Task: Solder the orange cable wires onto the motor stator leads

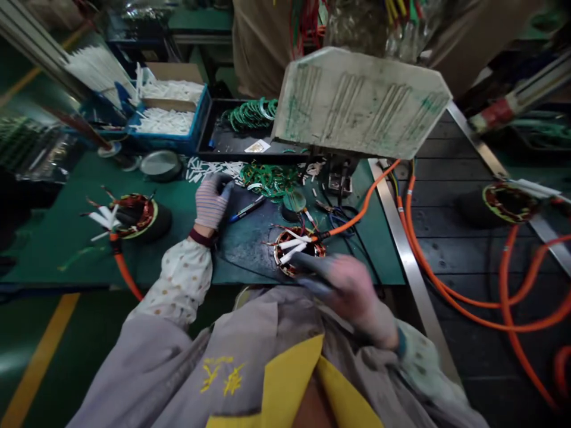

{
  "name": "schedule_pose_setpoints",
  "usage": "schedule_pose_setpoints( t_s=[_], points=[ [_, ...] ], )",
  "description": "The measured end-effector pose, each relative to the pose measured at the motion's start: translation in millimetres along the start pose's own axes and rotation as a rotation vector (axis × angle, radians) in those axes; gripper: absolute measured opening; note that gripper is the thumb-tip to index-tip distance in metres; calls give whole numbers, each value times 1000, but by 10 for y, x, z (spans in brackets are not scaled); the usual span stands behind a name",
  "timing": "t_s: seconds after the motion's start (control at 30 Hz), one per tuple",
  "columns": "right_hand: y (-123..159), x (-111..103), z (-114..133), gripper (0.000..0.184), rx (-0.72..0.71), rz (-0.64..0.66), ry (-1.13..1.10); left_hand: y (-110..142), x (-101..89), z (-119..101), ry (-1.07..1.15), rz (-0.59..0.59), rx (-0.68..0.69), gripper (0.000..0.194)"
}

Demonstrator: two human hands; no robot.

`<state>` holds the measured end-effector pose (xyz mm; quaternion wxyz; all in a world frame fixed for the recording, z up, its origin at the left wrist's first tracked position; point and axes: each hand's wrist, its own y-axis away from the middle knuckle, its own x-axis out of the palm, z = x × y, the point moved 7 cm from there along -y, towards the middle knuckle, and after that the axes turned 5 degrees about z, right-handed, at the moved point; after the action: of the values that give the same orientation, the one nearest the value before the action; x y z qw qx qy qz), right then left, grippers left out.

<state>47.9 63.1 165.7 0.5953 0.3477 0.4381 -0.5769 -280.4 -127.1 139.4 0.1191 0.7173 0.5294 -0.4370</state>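
Note:
My left hand point(212, 203), in a striped glove with dark fingertips, is at the near edge of a pile of short white sleeves point(203, 170). Its thumb stands a little apart from the curled fingers, and nothing shows clearly between them. Motion smears my right hand point(345, 282), also gloved, at the near right side of a copper-wound motor stator point(285, 268). Whether its fingers hold anything is unclear. White sleeves point(292, 249) lie across the stator's opening, and an orange cable point(357, 219) runs from it. A blue marker pen point(247, 209) rests right of my left hand.
Green rings point(272, 180) lie behind the stator, with pliers point(328, 208) nearby. Another stator point(156, 217) stands left; a third point(486, 205) sits right on the rollers point(441, 252). A blue bin point(203, 113) holds sleeves. A slanted pale board point(361, 104) rises at the back.

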Motion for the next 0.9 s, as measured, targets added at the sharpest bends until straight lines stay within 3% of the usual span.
schedule_pose_setpoints(
  t_s=[0.07, 0.1, 0.2, 0.27, 0.4, 0.5, 0.63, 0.77, 0.9],
  points=[
    [125, -300, -382, 36, 22, -258, 67, -35, 73, -282, -141, 114, 153, 21],
    [137, -350, -560, 37, 37, -305, 115, -74, 141, -392, -234, 179, 182, 23],
    [71, -199, -892, 37, 88, -244, 186, -241, 365, -571, -459, 328, 137, 28],
    [134, -58, -883, 33, 118, -269, 182, -319, 469, -609, -495, 377, 104, 30],
    [529, 56, -604, 28, 114, -463, 116, -294, 530, -571, -504, 439, 86, 30],
    [675, 3, -512, 30, 89, -532, 46, -227, 485, -554, -528, 460, 73, 36],
    [613, -201, -558, 28, 124, -628, -41, -219, 428, -609, -531, 461, 104, 38],
    [587, -411, -630, 27, 247, -783, -84, -267, 337, -534, -228, 401, 49, 39],
    [579, -588, -753, 37, 310, -837, -170, -102, 337, -350, 78, 590, -65, 40]
  ],
)
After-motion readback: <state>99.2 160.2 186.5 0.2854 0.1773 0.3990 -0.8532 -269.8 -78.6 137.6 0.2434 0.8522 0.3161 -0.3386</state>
